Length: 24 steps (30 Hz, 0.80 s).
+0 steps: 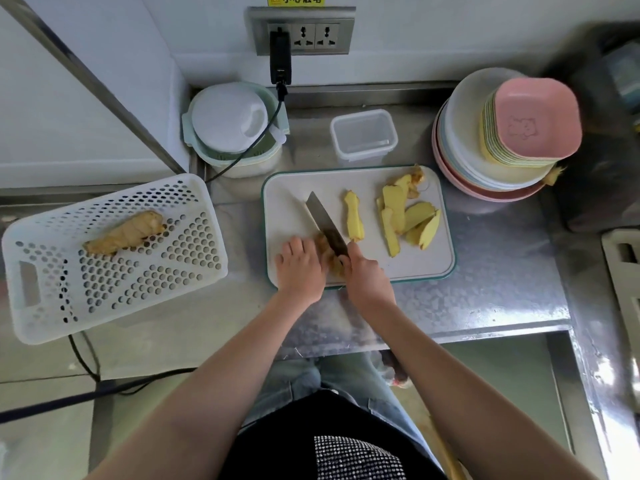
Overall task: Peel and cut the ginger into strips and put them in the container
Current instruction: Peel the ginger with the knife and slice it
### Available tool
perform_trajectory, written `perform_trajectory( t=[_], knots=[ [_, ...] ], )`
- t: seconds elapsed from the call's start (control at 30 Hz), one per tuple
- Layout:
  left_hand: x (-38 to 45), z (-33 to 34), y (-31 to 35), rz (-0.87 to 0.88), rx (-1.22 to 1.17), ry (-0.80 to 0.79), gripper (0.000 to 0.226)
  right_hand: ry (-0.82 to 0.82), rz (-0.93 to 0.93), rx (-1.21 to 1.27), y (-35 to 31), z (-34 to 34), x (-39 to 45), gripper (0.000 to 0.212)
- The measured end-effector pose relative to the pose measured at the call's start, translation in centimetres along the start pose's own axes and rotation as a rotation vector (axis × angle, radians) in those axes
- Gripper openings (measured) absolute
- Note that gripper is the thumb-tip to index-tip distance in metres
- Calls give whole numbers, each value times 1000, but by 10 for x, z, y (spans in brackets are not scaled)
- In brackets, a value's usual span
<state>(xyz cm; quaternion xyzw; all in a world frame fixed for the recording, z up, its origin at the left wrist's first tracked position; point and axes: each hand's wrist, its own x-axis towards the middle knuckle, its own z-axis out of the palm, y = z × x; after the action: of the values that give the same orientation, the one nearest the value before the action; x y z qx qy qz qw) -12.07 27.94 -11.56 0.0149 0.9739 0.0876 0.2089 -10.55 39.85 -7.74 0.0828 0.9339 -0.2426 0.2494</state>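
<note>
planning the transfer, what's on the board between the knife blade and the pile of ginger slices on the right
In the head view, one long peeled ginger slice lies alone on the cutting board, between the knife and the pile of slices.
</note>
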Motion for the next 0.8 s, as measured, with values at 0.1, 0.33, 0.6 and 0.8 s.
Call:
perform_trajectory(
  t=[0.1, 0.33, 0.6, 0.8],
  knots=[
    [-1, 0, 0, -8, 29, 4, 45, 35, 15, 8, 5, 1, 0, 19],
    [-4, -3, 7, 217, -66, 295, 43, 75, 18, -21, 9, 5, 0, 16],
    [-11, 25, -2, 375, -69, 260, 65, 96, 15, -95, 2, 8, -7, 13],
    [-12, 24, -2, 371, -28, 199, 69, 132, 73, -103, 30, -6, -4, 9]
  ],
)
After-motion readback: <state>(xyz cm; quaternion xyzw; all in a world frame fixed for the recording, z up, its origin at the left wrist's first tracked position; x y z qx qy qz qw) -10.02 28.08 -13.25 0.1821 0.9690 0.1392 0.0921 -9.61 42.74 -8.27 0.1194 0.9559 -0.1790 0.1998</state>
